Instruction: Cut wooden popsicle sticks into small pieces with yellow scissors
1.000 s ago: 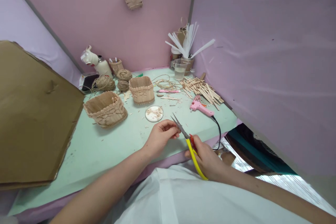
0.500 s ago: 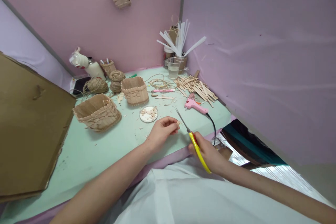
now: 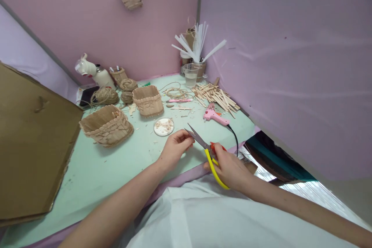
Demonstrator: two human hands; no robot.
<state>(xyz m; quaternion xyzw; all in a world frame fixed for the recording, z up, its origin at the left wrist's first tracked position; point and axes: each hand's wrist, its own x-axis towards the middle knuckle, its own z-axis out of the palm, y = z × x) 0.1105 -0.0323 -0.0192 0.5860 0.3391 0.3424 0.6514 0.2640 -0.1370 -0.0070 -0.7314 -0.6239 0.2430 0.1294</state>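
Over the near counter [image 3: 110,170], the scissors [image 3: 203,143] have been opened, gripped in the right hand [image 3: 234,170], beside the left hand [image 3: 176,149], whose fingertips are pinched, contents hidden; cutting seems underway.

The bare left forearm [image 3: 122,201] slants up from the lower left to a left hand [image 3: 176,147] whose fingers are curled in, thumb brought against them in a pinch. The bare right forearm [image 3: 290,207] stretches in from the lower right, ending in a right hand [image 3: 231,170] bent into a grip, near the left but not touching it.
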